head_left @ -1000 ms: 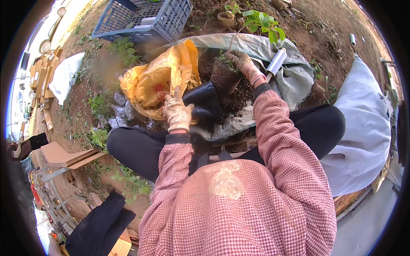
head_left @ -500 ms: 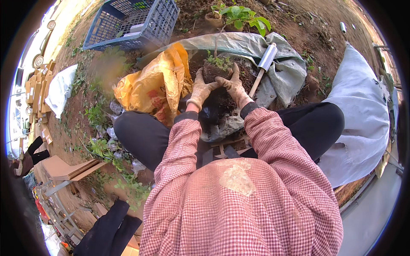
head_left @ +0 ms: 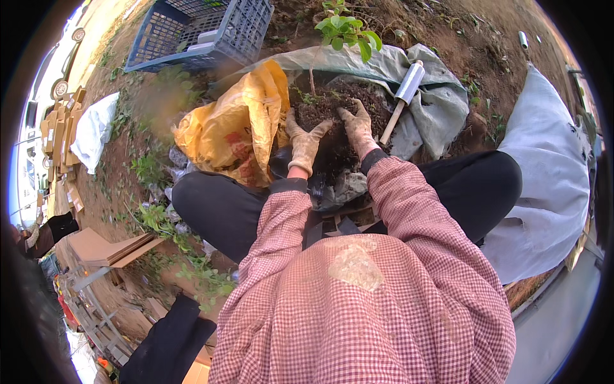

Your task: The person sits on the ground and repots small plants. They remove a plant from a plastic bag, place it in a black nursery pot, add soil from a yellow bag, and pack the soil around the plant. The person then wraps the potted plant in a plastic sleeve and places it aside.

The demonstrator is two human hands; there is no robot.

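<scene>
A leafy green seedling (head_left: 348, 32) stands with its thin stem rising from a dark clump of soil (head_left: 313, 110), between a yellow plastic sack and a grey-green sheet. My left hand (head_left: 306, 142), in a dirty glove, is at the near left side of the clump, thumb and fingers spread. On the right, my gloved right hand (head_left: 358, 127) touches the loose dark soil with its fingers apart. Soil partly hides the fingertips of both hands. The yellow sack (head_left: 224, 131) lies just left of my left hand. Beyond my right hand rests a roll of clear film on a wooden stick (head_left: 409, 83).
The grey-green sheet (head_left: 441, 121) lies under the soil. A blue plastic crate (head_left: 246, 35) stands at the far left. A full white sack (head_left: 543, 185) leans at my right. Cardboard sheets (head_left: 105, 246) and a dark cloth (head_left: 166, 339) are at the lower left.
My hands have moved apart from around the seedling's soil clump, the right one outward to the right. The seedling has shifted left and the clump now sits among the loose soil.
</scene>
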